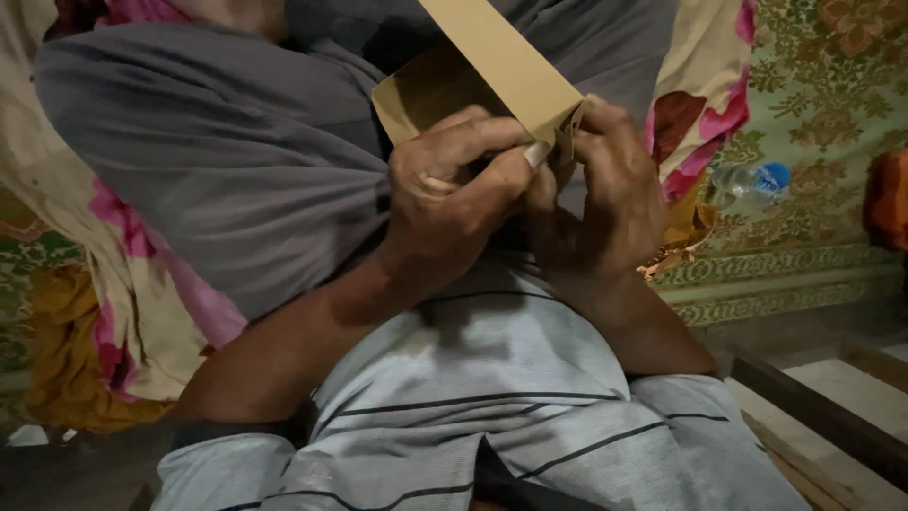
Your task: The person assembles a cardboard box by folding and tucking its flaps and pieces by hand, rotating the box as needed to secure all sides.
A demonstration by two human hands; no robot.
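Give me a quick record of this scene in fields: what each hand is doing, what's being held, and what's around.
left hand: grips the folded brown card at its lower edge, fingers curled
right hand: pinches the card's corner from the other side
card: tan, creased, one flap rising to the top of the frame
lap: grey cloth over the knees, striped shirt below
surroundings: floral sheet, patterned mat, plastic bottle lying on the mat

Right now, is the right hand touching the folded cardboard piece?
Touching. The head view shows the right hand with its fingertips pressed on the corner of the folded cardboard piece, while the left hand pinches the same fold.
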